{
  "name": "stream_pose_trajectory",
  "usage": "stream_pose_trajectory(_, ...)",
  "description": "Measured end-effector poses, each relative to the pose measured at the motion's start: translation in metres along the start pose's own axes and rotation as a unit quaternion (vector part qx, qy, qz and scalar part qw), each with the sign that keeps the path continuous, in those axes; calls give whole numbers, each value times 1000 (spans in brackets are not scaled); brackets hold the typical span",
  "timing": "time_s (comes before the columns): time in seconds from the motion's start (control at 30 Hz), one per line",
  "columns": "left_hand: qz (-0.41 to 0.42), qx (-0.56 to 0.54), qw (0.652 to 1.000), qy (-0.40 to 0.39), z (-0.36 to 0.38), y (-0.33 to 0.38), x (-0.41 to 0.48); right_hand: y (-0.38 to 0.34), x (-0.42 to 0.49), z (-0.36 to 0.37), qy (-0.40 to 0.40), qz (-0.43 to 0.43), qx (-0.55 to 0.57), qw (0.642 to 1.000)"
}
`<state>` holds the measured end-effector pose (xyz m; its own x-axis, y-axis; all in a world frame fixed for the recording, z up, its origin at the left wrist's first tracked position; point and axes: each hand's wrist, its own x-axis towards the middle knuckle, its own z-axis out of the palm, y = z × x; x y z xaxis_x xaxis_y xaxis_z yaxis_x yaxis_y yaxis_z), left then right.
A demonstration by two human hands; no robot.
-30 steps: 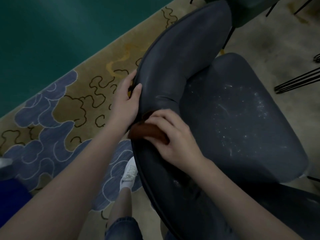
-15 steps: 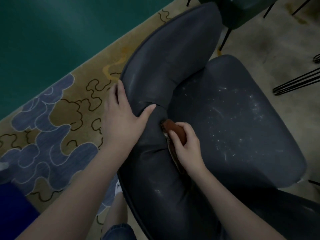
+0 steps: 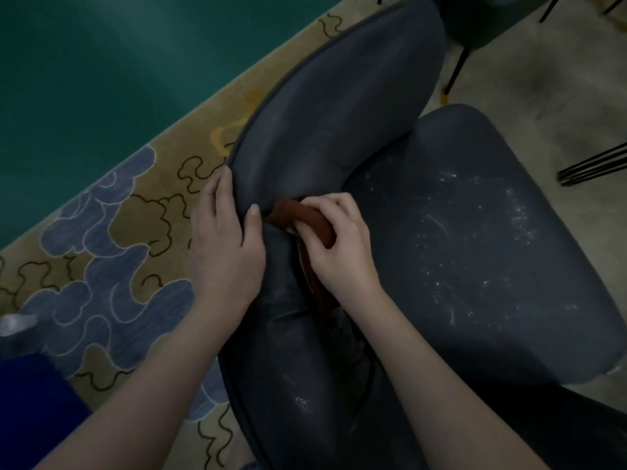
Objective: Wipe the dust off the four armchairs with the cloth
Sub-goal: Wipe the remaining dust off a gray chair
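A dark blue-grey armchair [image 3: 339, 113] fills the middle of the head view, its curved backrest running from the top centre to the bottom. White dust specks cover its seat [image 3: 475, 239]. My right hand [image 3: 339, 245] grips a folded reddish-brown cloth [image 3: 302, 217] and presses it against the inner face of the backrest, where backrest and seat meet. My left hand [image 3: 227, 239] holds the backrest's outer edge, thumb on the inner side, fingers lying along the rim.
A patterned rug [image 3: 112, 239] with blue cloud shapes lies left of the chair, beside a teal floor [image 3: 101, 69]. Another dark chair [image 3: 492, 18] stands at the top right, and thin black metal legs [image 3: 590, 164] reach in from the right edge.
My right hand has slid the cloth upward and leftward along the backrest crease. My left hand's thumb has drawn in closer to the edge.
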<state>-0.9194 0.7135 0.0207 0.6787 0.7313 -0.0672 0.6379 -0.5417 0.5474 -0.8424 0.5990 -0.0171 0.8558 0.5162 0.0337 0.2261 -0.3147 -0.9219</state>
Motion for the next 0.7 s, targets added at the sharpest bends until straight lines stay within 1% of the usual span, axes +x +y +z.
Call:
stream_pose_trajectory(0.1, 1, -1, 1000, -5, 0, 1, 0, 8, 0, -3, -3, 8, -20, 1000)
stream_pose_trajectory(0.23, 5, 2, 1000, -10, 0, 0, 0, 18, -6, -5, 26, 37, -24, 999)
stream_pose_trajectory(0.33, 4, 3, 1000, -9, 0, 0, 0, 10, -3, -3, 39, 55, -10, 998)
stream_pose_trajectory(0.4, -2, -5, 1000, -11, 0, 0, 0, -1, -2, 1, 33, 46, 2, 998)
stream_pose_trajectory(0.5, -4, -19, 1000, -8, 0, 0, 1, -7, -2, 4, 10, 4, 5, 1000)
stream_pose_trajectory(0.6, -7, -31, 999, -10, 0, -1, 0, 3, -7, 0, -8, -26, 9, 1000)
stream_pose_trajectory(0.7, -6, -32, 999, -9, -1, 0, 0, 18, -13, -3, 1, -26, 7, 1000)
